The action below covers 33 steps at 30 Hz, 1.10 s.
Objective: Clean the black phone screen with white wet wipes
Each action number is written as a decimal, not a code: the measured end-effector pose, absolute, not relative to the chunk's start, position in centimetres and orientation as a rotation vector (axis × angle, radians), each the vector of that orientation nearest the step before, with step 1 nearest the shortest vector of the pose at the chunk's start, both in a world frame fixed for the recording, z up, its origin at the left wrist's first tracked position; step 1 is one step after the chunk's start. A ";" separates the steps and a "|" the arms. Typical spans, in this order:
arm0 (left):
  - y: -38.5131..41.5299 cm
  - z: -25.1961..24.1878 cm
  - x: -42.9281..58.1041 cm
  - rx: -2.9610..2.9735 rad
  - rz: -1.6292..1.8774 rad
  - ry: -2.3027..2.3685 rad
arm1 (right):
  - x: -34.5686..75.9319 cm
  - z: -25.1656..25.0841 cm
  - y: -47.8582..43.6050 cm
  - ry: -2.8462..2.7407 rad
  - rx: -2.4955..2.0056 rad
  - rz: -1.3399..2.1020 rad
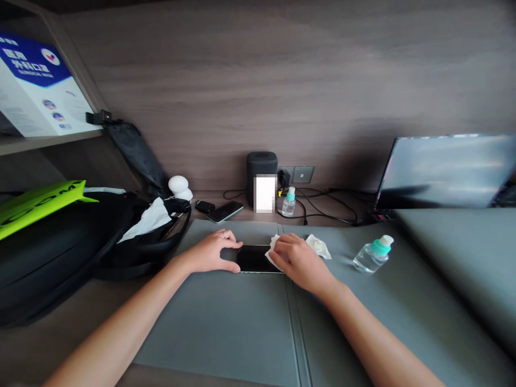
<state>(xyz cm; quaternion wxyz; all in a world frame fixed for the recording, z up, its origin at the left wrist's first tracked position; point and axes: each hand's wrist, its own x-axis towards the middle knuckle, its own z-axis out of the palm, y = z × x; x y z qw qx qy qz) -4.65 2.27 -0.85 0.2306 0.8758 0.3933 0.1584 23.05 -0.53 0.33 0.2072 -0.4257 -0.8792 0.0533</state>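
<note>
A dark-screened phone (253, 259) lies flat and crosswise on the grey desk mat (226, 317). My left hand (215, 251) grips the phone's left end, thumb at the near edge and fingers at the far edge. My right hand (300, 260) is closed on a white tissue (273, 250), pressed against the right part of the screen, so that end of the phone is hidden. Just beyond the right hand sits a crumpled tissue (319, 246). Farther right, a clear bottle with a teal collar and white cap (371, 255) rests tilted on the mat.
Behind the mat are another phone (226, 212), a small black device (205, 206), a black speaker-like cylinder (262, 161), a small upright bottle (288, 203) and cables (330, 209). A black bag (68, 247) fills the left side; a monitor (439, 172) stands at right.
</note>
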 end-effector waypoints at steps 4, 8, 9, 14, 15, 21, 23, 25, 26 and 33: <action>2.2 -0.9 -4.6 2.396 0.443 1.081 | 23.0 0.5 -0.6 -2.486 -1.131 0.117; 2.2 -0.8 -4.6 2.413 0.451 1.070 | 23.0 0.9 -0.8 -2.536 -1.089 0.119; 2.2 -0.9 -4.6 2.413 0.452 1.073 | 23.0 0.9 -0.9 -2.539 -1.100 0.115; 2.3 -1.1 -4.6 2.400 0.444 1.091 | 23.1 0.9 -0.9 -2.536 -1.132 0.098; 2.3 -1.1 -4.6 2.403 0.440 1.089 | 23.0 0.8 -0.9 -2.534 -1.122 0.102; 2.2 -0.9 -4.6 2.421 0.450 1.077 | 23.0 0.9 -0.9 -2.515 -1.116 0.119; 2.2 -0.9 -4.6 2.411 0.450 1.084 | 23.0 0.9 -1.0 -2.521 -1.127 0.117; 2.2 -0.9 -4.6 2.400 0.441 1.083 | 23.0 0.9 -1.0 -2.522 -1.121 0.115; 2.3 -0.9 -4.6 2.399 0.437 1.079 | 23.0 0.9 -0.9 -2.520 -1.115 0.113; 2.3 -0.9 -4.7 2.413 0.438 1.078 | 23.0 0.9 -0.9 -2.508 -1.109 0.111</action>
